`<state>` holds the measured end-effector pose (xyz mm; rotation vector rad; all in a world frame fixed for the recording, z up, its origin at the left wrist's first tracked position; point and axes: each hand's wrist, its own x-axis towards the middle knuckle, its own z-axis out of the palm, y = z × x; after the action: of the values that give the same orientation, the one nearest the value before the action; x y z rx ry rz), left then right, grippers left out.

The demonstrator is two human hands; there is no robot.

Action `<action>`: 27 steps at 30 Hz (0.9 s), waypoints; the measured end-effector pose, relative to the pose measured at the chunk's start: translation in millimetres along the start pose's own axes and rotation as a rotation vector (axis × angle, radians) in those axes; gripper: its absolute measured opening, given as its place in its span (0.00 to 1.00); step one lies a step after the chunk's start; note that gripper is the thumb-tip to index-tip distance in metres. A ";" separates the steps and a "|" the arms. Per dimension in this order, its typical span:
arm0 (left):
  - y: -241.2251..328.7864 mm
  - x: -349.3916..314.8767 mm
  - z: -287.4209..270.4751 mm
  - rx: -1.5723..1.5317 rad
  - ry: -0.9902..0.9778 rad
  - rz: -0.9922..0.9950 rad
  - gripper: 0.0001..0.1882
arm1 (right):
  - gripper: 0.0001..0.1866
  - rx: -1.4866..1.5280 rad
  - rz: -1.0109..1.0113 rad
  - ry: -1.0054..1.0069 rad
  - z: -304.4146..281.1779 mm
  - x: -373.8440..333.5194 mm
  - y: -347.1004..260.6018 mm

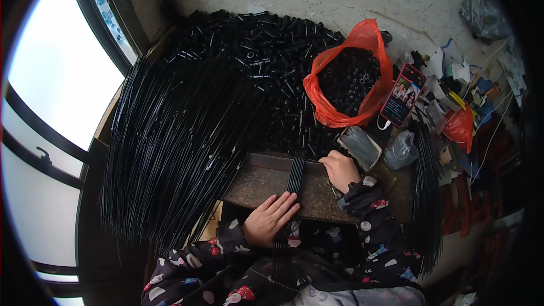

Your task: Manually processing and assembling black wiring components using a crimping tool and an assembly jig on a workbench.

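Note:
My left hand (pixel 273 218) lies flat, fingers stretched out, on a row of thin black rods (pixel 296 173) set side by side. The rods run away from me across a brown work tray (pixel 255 184), their far ends reaching the pile of black parts. To the right, my right hand (pixel 341 171) is closed over the tray, thumb and forefinger pressed together. Whatever it holds, if anything, is hidden. Just beyond that hand is an open box (pixel 361 146) of thin greyish pins or wires.
Long black rods (pixel 170 153) form a large heap at left; another bundle (pixel 426 192) stands at right. Black tubular parts (pixel 266 51) are piled behind. A red plastic bag (pixel 326 110) holds small dark toothed pieces. A phone (pixel 403 95) leans beside it, near mixed clutter.

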<state>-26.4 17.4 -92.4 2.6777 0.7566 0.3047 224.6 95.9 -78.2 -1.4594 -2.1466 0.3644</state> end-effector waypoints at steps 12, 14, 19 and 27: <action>-1.9 2.2 -4.7 0.069 -0.026 0.013 0.46 | 0.07 -0.028 0.099 0.042 5.4 2.4 -8.9; -2.3 1.5 -2.1 0.058 -0.010 0.014 0.46 | 0.07 -0.016 -0.025 0.032 7.1 4.4 -5.5; -2.2 3.1 -2.3 0.039 0.014 0.039 0.46 | 0.06 -0.031 -0.111 -0.001 8.5 14.7 1.0; -3.6 0.4 -3.2 0.066 0.013 0.038 0.47 | 0.08 -0.365 -0.387 0.110 -12.7 6.3 20.4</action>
<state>-28.7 21.4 -90.7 2.7571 0.7318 0.3121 245.7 108.7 -76.0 -1.1634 -2.4216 -0.2540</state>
